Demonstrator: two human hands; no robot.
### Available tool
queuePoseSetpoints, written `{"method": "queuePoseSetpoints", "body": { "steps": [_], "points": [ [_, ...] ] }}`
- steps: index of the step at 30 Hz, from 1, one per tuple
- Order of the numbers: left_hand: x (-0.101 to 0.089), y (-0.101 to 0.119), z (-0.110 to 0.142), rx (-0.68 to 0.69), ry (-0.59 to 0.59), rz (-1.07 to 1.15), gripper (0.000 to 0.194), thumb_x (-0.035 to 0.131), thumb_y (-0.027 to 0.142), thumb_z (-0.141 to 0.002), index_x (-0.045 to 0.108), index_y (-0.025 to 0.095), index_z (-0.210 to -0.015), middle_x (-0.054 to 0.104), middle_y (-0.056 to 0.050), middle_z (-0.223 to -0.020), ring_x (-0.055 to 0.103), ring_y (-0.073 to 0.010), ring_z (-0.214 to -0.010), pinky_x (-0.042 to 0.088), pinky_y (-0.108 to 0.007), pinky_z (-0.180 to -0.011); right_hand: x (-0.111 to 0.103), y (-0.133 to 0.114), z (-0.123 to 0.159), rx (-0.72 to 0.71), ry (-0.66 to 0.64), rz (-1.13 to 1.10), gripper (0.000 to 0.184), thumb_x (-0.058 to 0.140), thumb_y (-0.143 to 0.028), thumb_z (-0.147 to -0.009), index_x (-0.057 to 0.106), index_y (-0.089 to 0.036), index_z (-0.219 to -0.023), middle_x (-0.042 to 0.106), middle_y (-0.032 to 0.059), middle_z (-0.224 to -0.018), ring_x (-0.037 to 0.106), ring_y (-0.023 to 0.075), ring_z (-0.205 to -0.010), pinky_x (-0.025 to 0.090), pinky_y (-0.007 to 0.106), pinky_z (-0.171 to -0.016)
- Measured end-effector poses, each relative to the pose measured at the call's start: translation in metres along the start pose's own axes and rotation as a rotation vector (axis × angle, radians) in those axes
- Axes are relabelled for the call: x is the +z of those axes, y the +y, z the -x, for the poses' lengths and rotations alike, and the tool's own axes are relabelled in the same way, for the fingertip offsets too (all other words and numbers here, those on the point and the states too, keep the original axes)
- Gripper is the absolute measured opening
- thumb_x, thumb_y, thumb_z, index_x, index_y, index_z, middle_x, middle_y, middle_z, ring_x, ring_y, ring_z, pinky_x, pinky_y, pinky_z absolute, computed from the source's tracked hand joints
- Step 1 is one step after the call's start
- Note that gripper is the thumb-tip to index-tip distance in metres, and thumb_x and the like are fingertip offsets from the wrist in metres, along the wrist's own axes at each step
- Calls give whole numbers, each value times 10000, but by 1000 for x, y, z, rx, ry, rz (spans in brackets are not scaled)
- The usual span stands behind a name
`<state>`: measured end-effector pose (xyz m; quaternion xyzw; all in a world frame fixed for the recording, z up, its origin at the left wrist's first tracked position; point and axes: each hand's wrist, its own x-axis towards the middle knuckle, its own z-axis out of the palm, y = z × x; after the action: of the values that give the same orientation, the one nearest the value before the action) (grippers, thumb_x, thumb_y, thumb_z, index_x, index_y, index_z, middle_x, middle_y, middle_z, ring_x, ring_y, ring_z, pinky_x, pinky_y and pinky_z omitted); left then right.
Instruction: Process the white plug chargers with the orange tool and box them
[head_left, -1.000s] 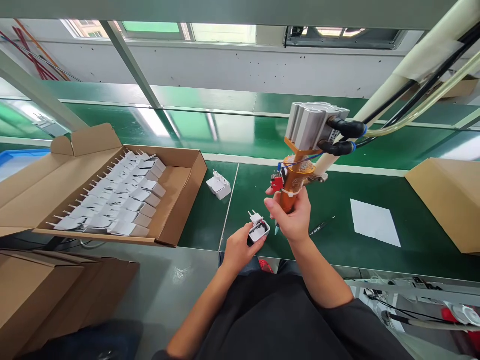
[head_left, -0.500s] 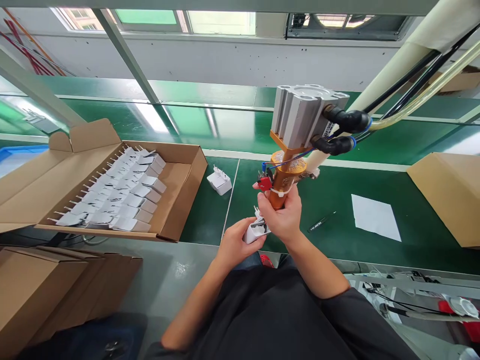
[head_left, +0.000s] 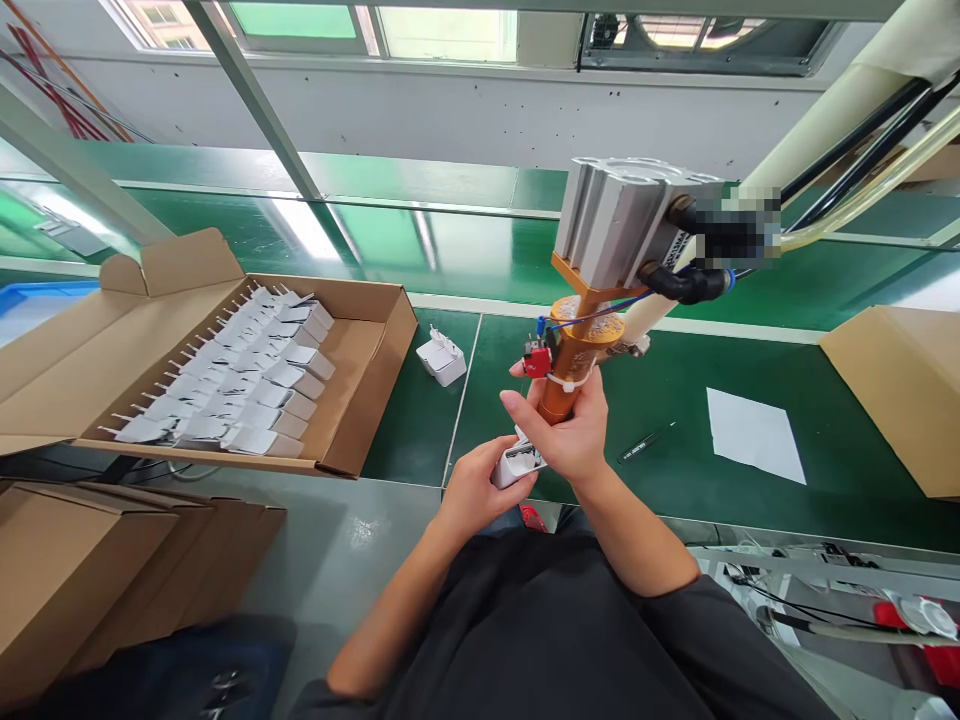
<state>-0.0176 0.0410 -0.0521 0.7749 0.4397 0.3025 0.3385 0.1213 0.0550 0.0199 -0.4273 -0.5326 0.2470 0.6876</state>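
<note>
My left hand (head_left: 480, 480) is closed round a small white box (head_left: 517, 462), low in front of my body. Its top is open, and something dark and pale shows inside, too small to make out. Just above it, my right hand (head_left: 574, 435) wraps the orange barrel of a pneumatic tool (head_left: 561, 395), thumb stretched out to the left. The tool's lower end is hidden by that hand. A red switch (head_left: 537, 360) is fixed to the barrel, and a silver air cylinder (head_left: 626, 222) tops it. Another white box (head_left: 441, 357) stands on the green bench, a white piece sticking out.
At left, an open carton (head_left: 367, 375) holds rows of similar white boxes (head_left: 240, 375). A black pen (head_left: 645, 442) and a white sheet (head_left: 754, 435) lie on the bench (head_left: 675, 375) at right, near another carton (head_left: 896, 400). Black hoses (head_left: 855, 155) run to the tool.
My right thumb has lifted away from the white box and now points up and left. The tool sits slightly further right in view. Both hands keep their holds.
</note>
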Motion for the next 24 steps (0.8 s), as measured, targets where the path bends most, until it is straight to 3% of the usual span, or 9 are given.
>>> {"method": "queuePoseSetpoints", "body": {
  "steps": [6, 10, 15, 20, 24],
  "points": [
    [22, -1, 2, -83, 45, 43, 279, 685, 301, -766, 679, 185, -1019, 715, -1, -762, 608, -149, -578, 469, -247, -574, 9, -5, 0, -11, 3, -14, 359, 777, -375, -790, 469, -247, -921, 578, -65, -670, 461, 82, -466, 445, 251, -476],
    [38, 4, 1, -57, 139, 144, 263, 704, 291, -730, 656, 177, -962, 745, -33, -852, 679, -193, -705, 528, -278, -653, 13, -7, 1, -41, 11, -47, 333, 783, -287, -777, 474, -241, -892, 574, -73, -672, 475, 76, -476, 451, 247, -496],
    [51, 4, 1, -75, 302, 237, 399, 768, 298, -658, 629, 194, -1018, 760, -39, -937, 721, -219, -823, 582, -305, -752, 9, -5, 4, 7, 28, -57, 214, 686, -229, -820, 497, -233, -921, 558, -74, -656, 439, 71, -446, 407, 243, -455],
    [57, 2, 3, -78, 306, 240, 395, 773, 325, -671, 621, 202, -1013, 757, -39, -946, 725, -219, -830, 591, -308, -764, 6, -5, 4, -11, 12, -39, 253, 706, -273, -820, 479, -237, -924, 581, -60, -690, 454, 76, -464, 418, 251, -471],
    [51, 3, 2, -105, 250, 197, 327, 737, 353, -718, 622, 197, -982, 741, -35, -877, 701, -208, -767, 561, -301, -718, 4, -4, 1, -35, -43, -92, 347, 745, -376, -816, 457, -250, -964, 590, -45, -732, 483, 90, -495, 424, 253, -467]
  ]
}}
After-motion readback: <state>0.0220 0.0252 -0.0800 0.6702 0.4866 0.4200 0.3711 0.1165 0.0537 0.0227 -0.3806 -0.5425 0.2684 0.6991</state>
